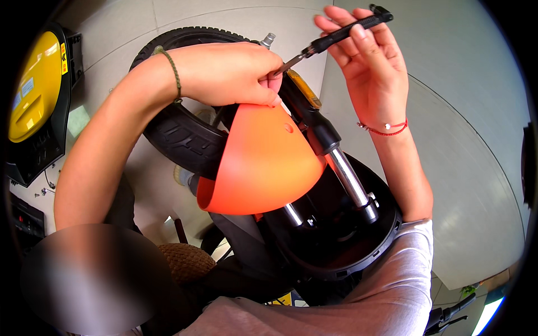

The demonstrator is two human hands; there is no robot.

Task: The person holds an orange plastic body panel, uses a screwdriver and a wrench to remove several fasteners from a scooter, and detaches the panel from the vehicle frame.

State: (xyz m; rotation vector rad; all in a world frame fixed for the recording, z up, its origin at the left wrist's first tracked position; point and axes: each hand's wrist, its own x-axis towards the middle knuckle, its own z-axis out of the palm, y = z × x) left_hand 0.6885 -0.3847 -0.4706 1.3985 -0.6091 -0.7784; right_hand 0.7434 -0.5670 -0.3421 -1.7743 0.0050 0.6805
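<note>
My left hand [235,75] reaches across from the left, back upward, with its fingers closed at the narrow upper end of an orange curved plastic cover [269,157]. The cover flares toward me and has a small round hole. My right hand [367,61] is raised, palm toward me, thumb and fingers round the black handle of a screwdriver [342,35]. Its metal shank slants down to my left fingertips, which hide the tip. Beside the cover runs a fork leg [350,176] with a chrome tube and an amber reflector [304,89]. Part of the treaded tyre [185,140] is under my left wrist.
A black round housing [336,269] surrounds the fork's near end. At the left lies a yellow-and-black panel [36,89], with small screws [45,191] on the floor nearby. A woven seat [185,262] is below, and a black lever handle [454,313] at lower right.
</note>
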